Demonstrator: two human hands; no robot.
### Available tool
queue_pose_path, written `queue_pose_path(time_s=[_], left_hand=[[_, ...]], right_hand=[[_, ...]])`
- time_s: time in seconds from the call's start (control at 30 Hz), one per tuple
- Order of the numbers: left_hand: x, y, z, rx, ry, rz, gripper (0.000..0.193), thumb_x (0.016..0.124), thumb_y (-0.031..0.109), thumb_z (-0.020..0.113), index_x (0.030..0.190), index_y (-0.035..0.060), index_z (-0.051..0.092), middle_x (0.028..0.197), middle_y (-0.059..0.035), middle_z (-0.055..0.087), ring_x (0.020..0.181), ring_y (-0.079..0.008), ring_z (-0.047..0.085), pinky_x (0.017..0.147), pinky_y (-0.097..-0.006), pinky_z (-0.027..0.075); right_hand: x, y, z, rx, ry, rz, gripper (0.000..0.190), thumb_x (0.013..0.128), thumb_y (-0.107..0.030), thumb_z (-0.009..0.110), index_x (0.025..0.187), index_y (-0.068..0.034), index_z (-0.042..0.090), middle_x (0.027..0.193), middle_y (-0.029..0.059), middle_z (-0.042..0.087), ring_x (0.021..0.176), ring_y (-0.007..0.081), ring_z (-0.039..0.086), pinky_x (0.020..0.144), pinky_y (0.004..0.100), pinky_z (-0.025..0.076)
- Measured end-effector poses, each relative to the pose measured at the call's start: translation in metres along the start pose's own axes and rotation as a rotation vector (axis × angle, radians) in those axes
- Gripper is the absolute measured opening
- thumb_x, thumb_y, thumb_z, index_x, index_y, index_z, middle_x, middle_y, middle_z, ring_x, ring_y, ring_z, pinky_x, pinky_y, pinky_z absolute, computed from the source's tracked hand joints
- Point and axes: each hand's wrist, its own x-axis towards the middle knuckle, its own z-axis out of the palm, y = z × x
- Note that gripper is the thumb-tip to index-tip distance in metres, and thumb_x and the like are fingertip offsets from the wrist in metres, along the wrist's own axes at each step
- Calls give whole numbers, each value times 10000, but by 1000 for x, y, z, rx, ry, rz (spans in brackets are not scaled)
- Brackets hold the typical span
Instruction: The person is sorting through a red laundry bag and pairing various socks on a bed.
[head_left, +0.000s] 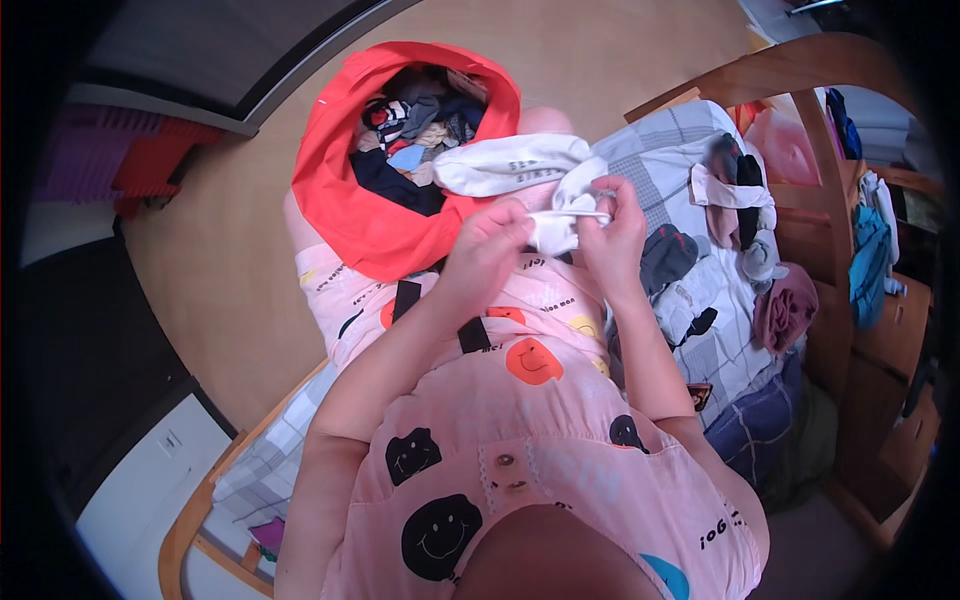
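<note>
White socks (517, 163) with grey lettering hang between my hands, one foot part stretching toward the bag. My left hand (487, 244) pinches the cuff (555, 232) from the left. On the other side, my right hand (616, 229) grips the bunched fabric between thumb and fingers. Whether this is one sock or a pair knotted together, I cannot tell. On my lap rests an open red fabric bag (330, 180), its rim folded outward. Inside lie many mixed socks and small cloth pieces (412, 124), dark, striped, beige and blue.
At my right, a checked bedsheet (637, 154) holds dark grey socks (667, 255), light grey socks (686, 296), a rolled mauve garment (786, 307) and a pile of socks (727, 191). A wooden bed frame (825, 150) borders it. Wooden floor (240, 247) lies ahead and left.
</note>
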Motion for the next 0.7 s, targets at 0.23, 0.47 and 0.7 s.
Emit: queue_pose_path(time_s=[0.23, 0.47, 0.7], left_hand=[[2, -2, 1, 999, -12, 275, 165, 777, -9, 567, 760, 70, 423, 683, 41, 472, 590, -12, 440, 506, -161, 331], [7, -1, -15, 1228, 208, 71, 91, 700, 3, 518, 765, 36, 464, 522, 51, 365, 490, -17, 325, 430, -206, 254], [7, 15, -39, 1366, 128, 239, 101, 685, 83, 560, 753, 11, 540, 576, -39, 466, 541, -129, 441, 493, -267, 366]], right_hand=[[-7, -27, -21, -201, 65, -294, 426, 631, -103, 662, 1024, -21, 521, 674, 79, 524, 620, 252, 542, 579, 350, 429], [-50, -60, -8, 592, -448, -171, 354, 678, 30, 482, 1031, 39, 507, 806, 70, 546, 737, 148, 545, 708, 260, 440], [-38, -75, -12, 818, -863, -34, 330, 694, 39, 531, 1021, 16, 497, 803, 28, 552, 711, 123, 534, 684, 225, 425]])
